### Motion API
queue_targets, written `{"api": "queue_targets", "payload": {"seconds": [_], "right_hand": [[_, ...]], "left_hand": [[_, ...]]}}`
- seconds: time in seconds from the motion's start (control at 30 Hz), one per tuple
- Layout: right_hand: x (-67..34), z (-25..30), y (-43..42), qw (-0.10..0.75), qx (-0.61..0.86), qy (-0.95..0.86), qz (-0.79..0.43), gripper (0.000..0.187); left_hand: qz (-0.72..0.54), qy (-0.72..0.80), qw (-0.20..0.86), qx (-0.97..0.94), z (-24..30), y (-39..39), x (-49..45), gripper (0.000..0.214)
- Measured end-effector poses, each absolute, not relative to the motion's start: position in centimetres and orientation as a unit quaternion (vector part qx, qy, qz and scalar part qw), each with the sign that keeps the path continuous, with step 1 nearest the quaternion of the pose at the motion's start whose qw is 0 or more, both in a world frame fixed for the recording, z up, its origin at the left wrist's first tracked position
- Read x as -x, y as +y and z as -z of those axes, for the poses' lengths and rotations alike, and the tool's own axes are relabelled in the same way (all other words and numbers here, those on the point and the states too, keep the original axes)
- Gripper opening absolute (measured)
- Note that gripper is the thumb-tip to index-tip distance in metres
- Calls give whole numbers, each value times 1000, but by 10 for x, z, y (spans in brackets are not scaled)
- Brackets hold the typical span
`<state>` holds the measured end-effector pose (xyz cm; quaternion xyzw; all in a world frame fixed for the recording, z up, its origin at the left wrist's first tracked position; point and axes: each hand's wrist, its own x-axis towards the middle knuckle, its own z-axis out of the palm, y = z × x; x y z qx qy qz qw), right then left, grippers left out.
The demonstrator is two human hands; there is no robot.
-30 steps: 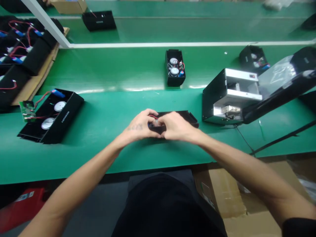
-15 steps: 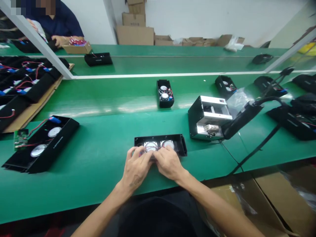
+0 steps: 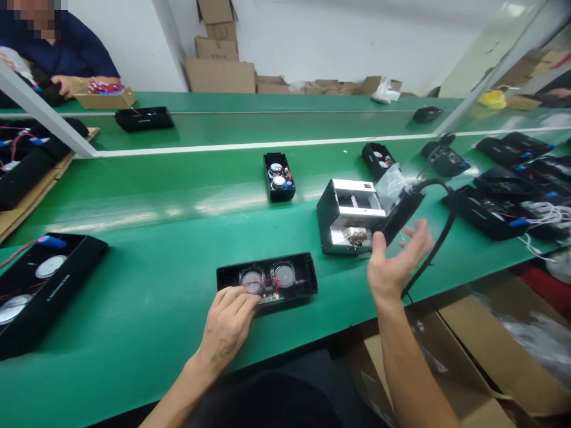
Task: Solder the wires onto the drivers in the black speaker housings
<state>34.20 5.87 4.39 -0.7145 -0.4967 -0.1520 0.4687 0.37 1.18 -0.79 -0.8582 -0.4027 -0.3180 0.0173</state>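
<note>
Low in the middle of the frame, an open black speaker housing [image 3: 266, 279] lies flat on the green tabletop [image 3: 156, 255], its long side facing the viewer. Two round drivers [image 3: 284, 275] sit side by side in it, with thin red wires [image 3: 267, 284] between them. The left hand [image 3: 227, 324] rests palm down at the housing's near left edge. Its fingers are loosely spread and their tips touch the rim, closed on nothing.

The right hand [image 3: 395, 261] is raised off the tabletop right of centre. Its palm is open, its thumb up and its fingers fanned, and it is empty. Just above it, a black tool [image 3: 401, 211] with a looping black cable [image 3: 439, 238] leans against a silver metal box [image 3: 350, 223].

A smaller open housing [image 3: 279, 176] stands farther back at centre. A larger housing [image 3: 44, 291] lies at the left edge, and more crowd the right edge [image 3: 491, 211]. At upper left, another person in a dark blue sleeve [image 3: 75, 50] works over a small cardboard tray [image 3: 104, 95]. Cardboard boxes [image 3: 220, 71] are stacked against the far wall.
</note>
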Motion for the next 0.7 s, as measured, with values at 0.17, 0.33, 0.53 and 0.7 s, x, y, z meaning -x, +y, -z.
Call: {"api": "queue_targets", "payload": {"seconds": [0.17,0.33,0.53,0.7], "right_hand": [[-402,-34,107,472,716,-484,172,54],[-404,-33,95,562,647,-477,193,54],[-393,-31,70,644,585,-456,-186,45],[-379,-35,66,656,529,-419,-338,34]], "left_hand": [[323,-386,22,864,7,22,1,15],[320,-380,33,867,7,27,2,9],[320,-390,113,856,13,30,-5,16],[335,-382,153,848,16,32,-7,12]]}}
